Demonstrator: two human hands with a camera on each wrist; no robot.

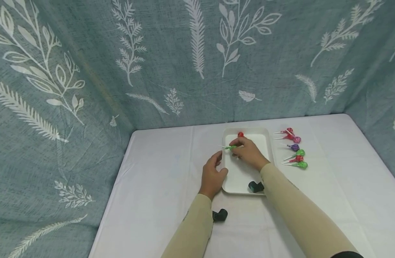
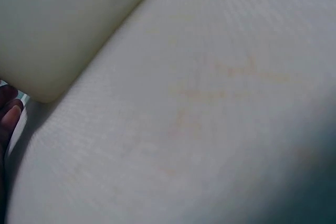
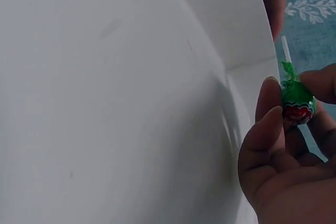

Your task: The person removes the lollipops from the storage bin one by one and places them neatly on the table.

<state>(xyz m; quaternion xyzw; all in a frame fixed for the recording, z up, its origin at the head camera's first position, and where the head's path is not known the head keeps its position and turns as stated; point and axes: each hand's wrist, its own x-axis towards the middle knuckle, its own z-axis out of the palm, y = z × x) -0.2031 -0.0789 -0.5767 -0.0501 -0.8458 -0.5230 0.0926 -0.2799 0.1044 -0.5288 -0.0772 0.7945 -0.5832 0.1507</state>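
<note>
A lollipop in a green wrapper with a red label (image 3: 298, 103) is pinched between the thumb and fingers of my right hand (image 1: 247, 152). Its white stick points left over the rim of the white tray (image 1: 246, 175). At the tray's left side, my left hand (image 1: 213, 175) grips the wall, thumb over the rim and fingers outside. Inside the tray near its far edge shows a red lollipop (image 1: 241, 134), partly hidden behind the right hand. Left fingertips (image 2: 10, 116) appear beside the tray corner (image 2: 47, 90) in the left wrist view.
Right of the tray, several wrapped lollipops lie in a rough column: red and pink (image 1: 291, 135), purple (image 1: 294, 147), green and red (image 1: 300, 159). A white cloth (image 1: 158, 186) covers the table. Behind it hangs a leaf-patterned teal curtain (image 1: 184, 71).
</note>
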